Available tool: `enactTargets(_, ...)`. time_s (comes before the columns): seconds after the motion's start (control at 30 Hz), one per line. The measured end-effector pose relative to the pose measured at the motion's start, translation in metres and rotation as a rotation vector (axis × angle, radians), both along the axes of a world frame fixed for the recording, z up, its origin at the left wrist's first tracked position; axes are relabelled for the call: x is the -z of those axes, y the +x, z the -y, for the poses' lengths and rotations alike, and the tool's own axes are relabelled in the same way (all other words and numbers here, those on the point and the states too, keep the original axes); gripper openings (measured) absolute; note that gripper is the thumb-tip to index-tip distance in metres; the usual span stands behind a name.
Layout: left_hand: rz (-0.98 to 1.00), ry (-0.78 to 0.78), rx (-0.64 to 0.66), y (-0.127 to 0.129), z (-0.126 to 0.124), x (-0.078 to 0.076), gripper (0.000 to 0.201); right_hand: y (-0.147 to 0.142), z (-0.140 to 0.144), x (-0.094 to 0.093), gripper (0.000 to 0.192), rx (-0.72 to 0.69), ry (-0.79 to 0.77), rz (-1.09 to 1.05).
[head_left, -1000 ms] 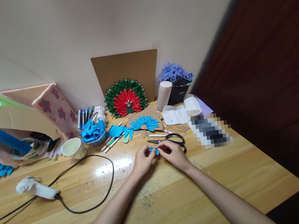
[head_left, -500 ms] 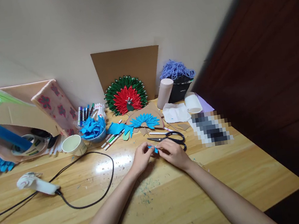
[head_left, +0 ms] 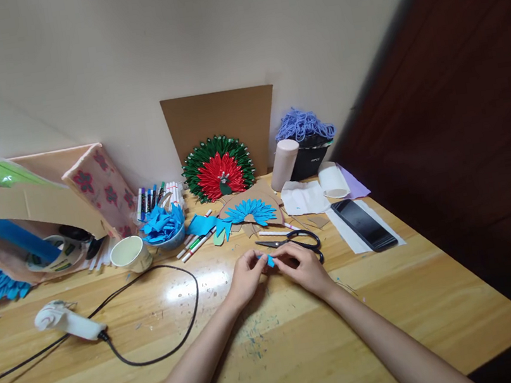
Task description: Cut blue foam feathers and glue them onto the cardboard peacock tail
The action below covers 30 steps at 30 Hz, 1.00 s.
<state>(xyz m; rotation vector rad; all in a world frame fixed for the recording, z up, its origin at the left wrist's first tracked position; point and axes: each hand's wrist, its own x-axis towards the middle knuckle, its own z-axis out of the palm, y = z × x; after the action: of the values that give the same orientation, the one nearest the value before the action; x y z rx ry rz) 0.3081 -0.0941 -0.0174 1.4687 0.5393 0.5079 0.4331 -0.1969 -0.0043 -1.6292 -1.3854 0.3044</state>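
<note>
1. Blue paper piece [head_left: 268, 259] sits at frame centre, pinched between left hand [head_left: 245, 276] and right hand [head_left: 303, 264]; both hands grasp it, fingertips meeting.
2. Its long axis cannot be told; too small.
3. Black scissors [head_left: 297, 241] lie just beyond the right hand.
4. Bowl [head_left: 169, 238], left of centre, holds blue paper cuttings [head_left: 160, 222].
5. Paper cup [head_left: 130, 253]: contents not visible.

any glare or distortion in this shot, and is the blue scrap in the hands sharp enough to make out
Head view: a bright glare patch on the table just left of the left hand. Head view: wide-angle lens bends the wall and table edges, and the right side falls into dark shadow. Head view: the blue scrap pinched between both hands, right hand, is in focus but too small to show its shape.
</note>
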Motion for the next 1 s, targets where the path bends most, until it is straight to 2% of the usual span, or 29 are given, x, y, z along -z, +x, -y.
enactTargets(0.1, -0.005, 0.046, -0.004, -0.0015, 0.0013, -0.0002, 0.024, 0.0006, -0.0007, 0.0037, 0.013, 0.006, -0.054, -0.172)
enactTargets(0.2, -0.007, 0.069, -0.007, -0.0023, 0.0012, 0.0004, 0.025, 0.0014, -0.0018, 0.0074, 0.012, 0.014, -0.065, -0.239)
enactTargets(0.4, -0.009, 0.030, 0.012, -0.0017, 0.0012, 0.0003, 0.027, 0.0015, -0.0022, 0.0066, 0.010, 0.055, -0.045, -0.155)
enactTargets(0.6, 0.053, 0.023, -0.060, -0.0011, 0.0035, 0.0012, 0.027, 0.0016, -0.0021, 0.0080, 0.011, 0.092, -0.045, -0.128)
enactTargets(0.83, 0.003, 0.077, -0.053, -0.0018, 0.0043, -0.0027, 0.024, 0.0010, -0.0007, 0.0067, 0.007, 0.081, -0.051, -0.087)
enactTargets(1.0, 0.002, 0.173, -0.061, -0.0025, 0.0049, -0.0048, 0.021, 0.0000, -0.0014, 0.0085, 0.004, 0.069, -0.047, -0.084)
